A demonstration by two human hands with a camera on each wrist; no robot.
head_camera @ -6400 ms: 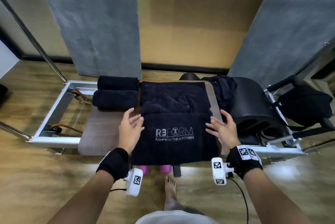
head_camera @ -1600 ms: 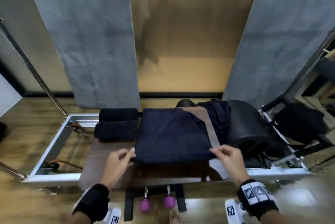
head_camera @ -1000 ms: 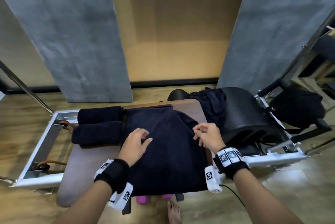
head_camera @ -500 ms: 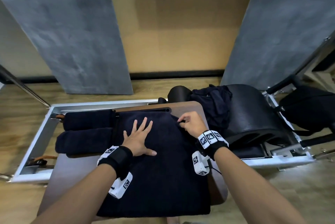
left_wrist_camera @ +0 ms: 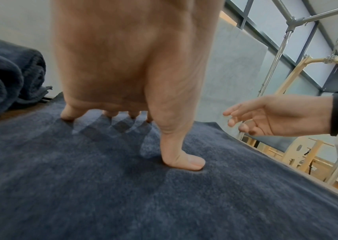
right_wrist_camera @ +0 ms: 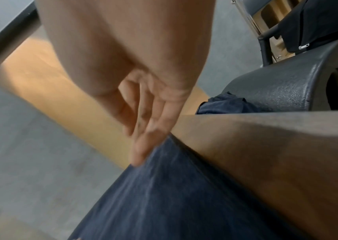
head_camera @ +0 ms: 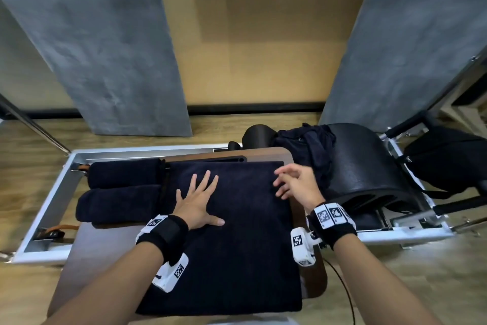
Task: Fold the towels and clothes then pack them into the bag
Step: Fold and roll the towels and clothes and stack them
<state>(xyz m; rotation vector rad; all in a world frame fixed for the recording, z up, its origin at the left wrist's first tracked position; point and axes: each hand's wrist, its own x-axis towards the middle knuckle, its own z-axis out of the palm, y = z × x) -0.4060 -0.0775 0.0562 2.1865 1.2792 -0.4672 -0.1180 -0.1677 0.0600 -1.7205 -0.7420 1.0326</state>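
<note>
My left grip [head_camera: 199,202] presses flat, fingers spread, on the folded navy towel [head_camera: 237,245] lying on the tabletop [head_camera: 100,245]; my right grip [head_camera: 296,186] hovers released above its far right corner.

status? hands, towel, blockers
Left hand flat on towel, pressing. Right hand open above its right edge, holding nothing. Two rolled towels alongside, clothes unfolded. No blockers.
</note>
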